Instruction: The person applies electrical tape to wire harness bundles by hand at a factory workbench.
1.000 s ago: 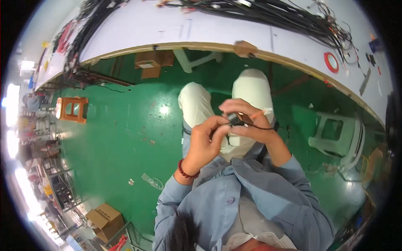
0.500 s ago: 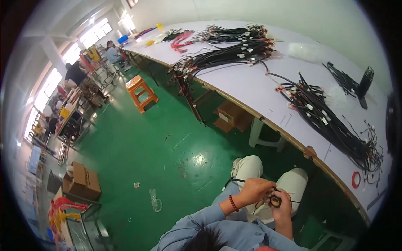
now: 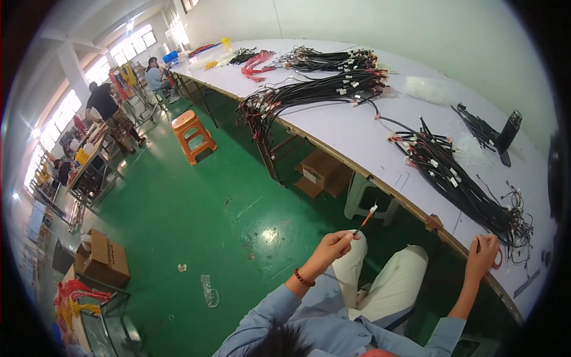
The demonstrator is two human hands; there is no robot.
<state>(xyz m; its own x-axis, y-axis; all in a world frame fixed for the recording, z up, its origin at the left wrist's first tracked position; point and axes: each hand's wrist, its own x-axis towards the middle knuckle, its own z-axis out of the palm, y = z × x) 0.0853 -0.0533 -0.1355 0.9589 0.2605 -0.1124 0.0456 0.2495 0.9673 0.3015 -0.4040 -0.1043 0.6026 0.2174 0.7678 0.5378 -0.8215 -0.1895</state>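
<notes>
My left hand (image 3: 336,247), held in front of my knees, pinches a thin black cable. Its short red-wired end stands up from the fingers, tipped with a small white connector (image 3: 373,209). Out to the right, my right hand (image 3: 485,253) is at the table's near edge, its fingers bent round a roll of black tape (image 3: 478,244). Only a dark edge of that roll shows; the hand covers the rest. Beside this hand lies a red ring-shaped roll (image 3: 498,260), partly hidden by it. A long bundle of black cables (image 3: 461,181) with white connectors lies just beyond.
The white table (image 3: 339,140) curves along my right. More black cable bundles (image 3: 333,83) lie farther off, some ends hanging over the edge. A black upright device (image 3: 510,131) stands at far right. On the green floor are an orange stool (image 3: 193,137) and a cardboard box (image 3: 102,259).
My hands have separated. The right moved from my lap to the table edge with the tape roll; the left rose slightly, bringing the cable's connector end into view.
</notes>
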